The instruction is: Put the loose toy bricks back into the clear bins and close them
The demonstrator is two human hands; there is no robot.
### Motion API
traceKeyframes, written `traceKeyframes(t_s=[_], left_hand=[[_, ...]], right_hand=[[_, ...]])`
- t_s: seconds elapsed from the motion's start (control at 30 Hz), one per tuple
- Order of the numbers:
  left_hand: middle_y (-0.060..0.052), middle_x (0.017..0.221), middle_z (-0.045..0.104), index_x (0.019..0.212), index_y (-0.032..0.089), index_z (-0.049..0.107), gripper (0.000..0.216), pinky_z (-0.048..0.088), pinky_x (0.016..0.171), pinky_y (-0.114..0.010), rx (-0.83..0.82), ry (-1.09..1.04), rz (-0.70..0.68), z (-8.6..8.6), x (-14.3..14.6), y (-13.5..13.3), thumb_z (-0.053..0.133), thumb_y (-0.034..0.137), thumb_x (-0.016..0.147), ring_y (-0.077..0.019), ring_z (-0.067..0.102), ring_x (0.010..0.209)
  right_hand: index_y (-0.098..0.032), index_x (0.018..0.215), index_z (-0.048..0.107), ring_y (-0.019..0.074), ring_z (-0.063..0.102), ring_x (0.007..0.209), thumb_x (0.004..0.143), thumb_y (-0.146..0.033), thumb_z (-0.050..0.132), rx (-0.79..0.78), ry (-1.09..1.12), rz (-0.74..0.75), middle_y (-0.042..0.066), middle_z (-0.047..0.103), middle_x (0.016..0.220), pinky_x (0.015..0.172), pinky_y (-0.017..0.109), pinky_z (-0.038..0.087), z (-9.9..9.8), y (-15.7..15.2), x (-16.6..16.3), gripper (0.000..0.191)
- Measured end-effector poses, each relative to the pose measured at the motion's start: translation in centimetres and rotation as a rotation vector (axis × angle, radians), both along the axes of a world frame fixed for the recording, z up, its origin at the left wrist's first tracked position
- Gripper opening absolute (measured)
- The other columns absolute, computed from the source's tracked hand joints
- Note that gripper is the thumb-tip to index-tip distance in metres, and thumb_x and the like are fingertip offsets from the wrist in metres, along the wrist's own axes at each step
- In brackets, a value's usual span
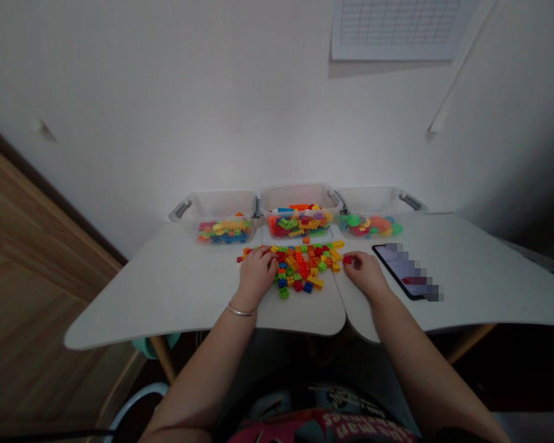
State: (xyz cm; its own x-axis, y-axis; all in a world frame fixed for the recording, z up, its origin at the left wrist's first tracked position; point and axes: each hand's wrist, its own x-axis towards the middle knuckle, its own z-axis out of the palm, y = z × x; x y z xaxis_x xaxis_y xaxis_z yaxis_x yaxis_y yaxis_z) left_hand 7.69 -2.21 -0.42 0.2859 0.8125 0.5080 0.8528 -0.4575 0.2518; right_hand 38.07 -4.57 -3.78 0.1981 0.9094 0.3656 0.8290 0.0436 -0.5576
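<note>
Seemingly midway: bins [295, 194] part-filled, a pile [305, 266] loose on the table [166, 289]; left hand [257, 271] covers its edge, grip unclear, right hand [367, 274] pinches a red brick [348, 260].

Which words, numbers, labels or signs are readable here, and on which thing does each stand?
Wall sheet: a printed grid, too small to read.
Phone screen: blurred, unreadable.
Shirt: pale letters, upside down, cut off and too dim to read.
Bricks, red brick in right hand, tubs: no text seen.
</note>
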Motion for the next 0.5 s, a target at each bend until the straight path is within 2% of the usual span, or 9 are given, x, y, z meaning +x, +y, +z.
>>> traceKeyframes(t_s=[0.17,0.3,0.4,0.5], left_hand=[[-0.009,0.116,0.069,0.094,0.019,0.074,0.025,0.047,0.1,-0.041,-0.003,-0.004,-0.004,0.0,0.0,0.0,0.05,0.021,0.09,-0.0242,0.061,0.109],[-0.008,0.115,0.069,0.093,0.02,0.074,0.025,0.048,0.1,-0.042,-0.002,-0.012,-0.003,-0.1,0.0,0.0,0.049,0.021,0.09,-0.0242,0.061,0.108],[-0.009,0.116,0.069,0.093,0.02,0.074,0.025,0.048,0.1,-0.043,-0.008,-0.012,-0.003,-0.1,-0.1,0.1,0.049,0.021,0.09,-0.0244,0.062,0.108],[-0.009,0.117,0.069,0.095,0.02,0.074,0.025,0.047,0.1,-0.043,-0.018,-0.011,-0.004,-0.1,-0.2,0.1,0.049,0.022,0.09,-0.0244,0.061,0.108]], right_hand=[[-0.022,0.083,0.06,0.0217,0.058,0.067,0.069,-0.032,0.057,0.038,0.153,-0.067,0.005,0.064,0.075,0.066,0.035,0.048,0.1,-0.2,-0.4,0.017],[-0.023,0.084,0.056,0.0219,0.059,0.072,0.07,-0.032,0.056,0.101,0.255,-0.125,0.007,0.065,0.082,0.069,0.036,0.05,0.6,-0.3,-0.8,0.017],[-0.023,0.091,0.056,0.0213,0.059,0.078,0.072,-0.034,0.056,0.238,0.262,-0.113,0.007,0.065,0.09,0.075,0.036,0.05,2.2,-0.1,-1.3,0.022],[-0.022,0.097,0.056,0.0201,0.058,0.077,0.075,-0.037,0.056,0.38,0.255,-0.084,0.007,0.065,0.092,0.075,0.036,0.05,4.9,0.9,-1.8,0.027]])
